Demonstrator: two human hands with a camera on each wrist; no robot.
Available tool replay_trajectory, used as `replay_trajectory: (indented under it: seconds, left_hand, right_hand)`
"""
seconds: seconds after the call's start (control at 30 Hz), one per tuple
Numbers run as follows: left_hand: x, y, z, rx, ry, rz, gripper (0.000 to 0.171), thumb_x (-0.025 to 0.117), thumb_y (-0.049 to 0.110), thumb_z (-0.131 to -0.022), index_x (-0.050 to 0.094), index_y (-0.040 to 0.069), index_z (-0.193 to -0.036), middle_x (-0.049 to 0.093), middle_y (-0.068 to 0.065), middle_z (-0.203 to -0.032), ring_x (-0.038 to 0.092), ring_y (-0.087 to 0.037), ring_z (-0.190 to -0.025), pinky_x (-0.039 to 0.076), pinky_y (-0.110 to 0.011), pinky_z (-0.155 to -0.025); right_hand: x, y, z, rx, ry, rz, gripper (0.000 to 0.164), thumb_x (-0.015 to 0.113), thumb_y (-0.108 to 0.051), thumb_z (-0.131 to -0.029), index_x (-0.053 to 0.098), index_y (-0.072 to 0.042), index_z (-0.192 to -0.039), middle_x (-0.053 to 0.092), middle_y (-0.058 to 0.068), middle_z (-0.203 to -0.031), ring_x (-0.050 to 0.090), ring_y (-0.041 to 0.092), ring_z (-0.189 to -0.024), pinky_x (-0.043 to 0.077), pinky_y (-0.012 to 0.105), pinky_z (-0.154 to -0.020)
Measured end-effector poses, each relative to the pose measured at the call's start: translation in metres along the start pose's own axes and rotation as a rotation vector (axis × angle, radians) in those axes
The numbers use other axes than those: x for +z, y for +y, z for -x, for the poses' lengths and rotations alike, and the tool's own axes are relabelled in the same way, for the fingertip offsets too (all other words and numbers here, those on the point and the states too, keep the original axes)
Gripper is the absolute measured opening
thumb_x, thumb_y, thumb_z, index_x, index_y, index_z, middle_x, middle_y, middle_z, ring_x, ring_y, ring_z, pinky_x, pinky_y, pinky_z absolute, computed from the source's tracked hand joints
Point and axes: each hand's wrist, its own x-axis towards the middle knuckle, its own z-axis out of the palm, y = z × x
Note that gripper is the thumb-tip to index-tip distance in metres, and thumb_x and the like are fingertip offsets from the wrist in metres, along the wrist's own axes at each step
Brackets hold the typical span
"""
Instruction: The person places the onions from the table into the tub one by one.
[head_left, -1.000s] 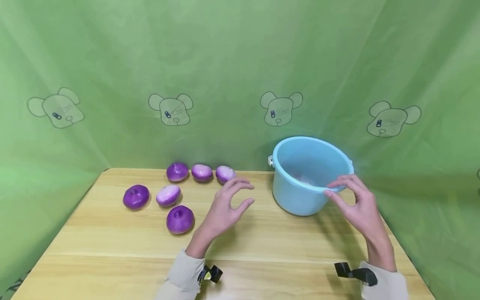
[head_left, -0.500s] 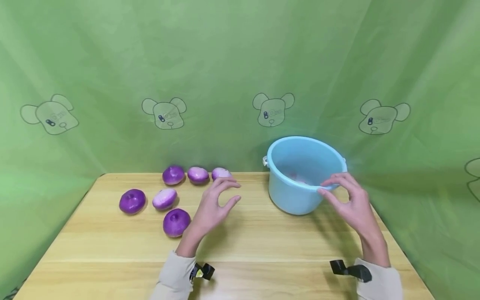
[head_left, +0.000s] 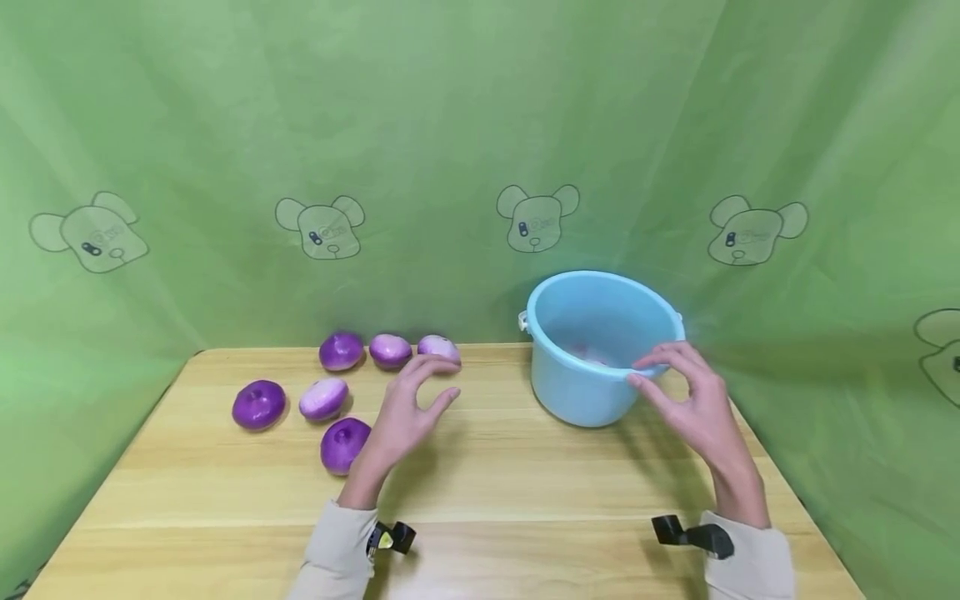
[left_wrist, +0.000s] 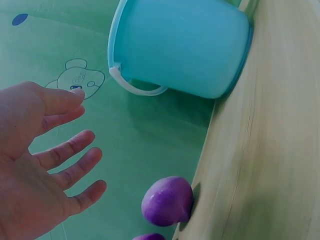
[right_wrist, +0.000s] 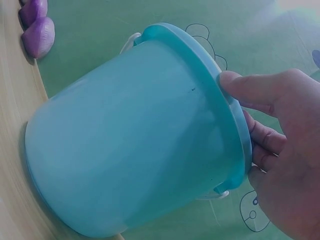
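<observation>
My right hand (head_left: 697, 408) grips the near right rim of a light blue bucket (head_left: 585, 392), with the thumb (right_wrist: 250, 87) on the outside and the fingers over the edge. The bucket stands upright at the back of the table; something pale and pinkish lies inside, too unclear to name. My left hand (head_left: 401, 417) is held above the table with relaxed, parted fingers and nothing in it. To its left and behind it lie several purple onions, among them a front onion (head_left: 343, 446) partly covered by the hand and a back onion (head_left: 439, 350) beyond the fingertips.
More onions, a left onion (head_left: 258, 405), a middle onion (head_left: 324, 399) and a back-row onion (head_left: 341, 351), rest on the wooden table (head_left: 510, 483). A green curtain (head_left: 420, 125) with mouse-face drawings hangs close behind the table and along its sides. The bucket has a white handle (left_wrist: 137, 89).
The left hand has shifted left, closer to the onions, and now overlaps the front one. My right hand keeps its hold on the bucket's rim. The head view has turned slightly.
</observation>
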Motion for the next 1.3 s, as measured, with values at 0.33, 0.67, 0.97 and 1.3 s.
replay_trajectory:
  seconds: [0.33,0.67,0.97,1.3]
  left_hand:
    - [-0.002,-0.008,0.009,0.009,0.001,-0.032,0.032,0.077,0.008,-0.09,0.069,0.005,-0.121,0.065,-0.014,-0.127,0.059,-0.028,-0.122,0.041,-0.053,-0.113]
    - [-0.013,-0.011,0.019,-0.047,-0.052,-0.094,0.032,0.076,0.012,-0.092,0.069,0.006,-0.123,0.063,-0.007,-0.129,0.057,-0.028,-0.127,0.039,-0.051,-0.115]
    - [-0.022,-0.015,0.022,-0.036,-0.066,-0.127,0.029,0.076,0.013,-0.093,0.07,0.009,-0.121,0.064,-0.011,-0.129,0.058,-0.029,-0.126,0.042,-0.049,-0.114]
    - [-0.036,-0.019,0.032,-0.044,-0.063,-0.166,0.029,0.08,0.011,-0.089,0.071,0.008,-0.117,0.065,-0.012,-0.126,0.06,-0.03,-0.122,0.046,-0.052,-0.109]
  right_hand:
    - [0.001,0.0,-0.001,-0.033,0.011,0.027,0.017,0.083,-0.006,-0.086,0.074,-0.008,-0.101,0.063,0.005,-0.117,0.05,0.005,-0.115,0.036,0.031,-0.105]
    - [0.002,0.001,0.0,-0.037,0.011,0.02,0.018,0.083,-0.005,-0.086,0.074,-0.009,-0.101,0.063,0.001,-0.116,0.05,0.004,-0.114,0.034,0.019,-0.104]
    - [-0.003,-0.002,0.0,0.003,0.005,0.001,0.017,0.082,-0.007,-0.087,0.074,-0.008,-0.102,0.062,0.002,-0.118,0.049,0.006,-0.116,0.036,0.052,-0.109]
    - [0.0,-0.003,0.001,-0.009,0.009,0.01,0.018,0.083,-0.005,-0.086,0.074,-0.007,-0.102,0.063,0.005,-0.118,0.049,0.005,-0.115,0.036,0.043,-0.11]
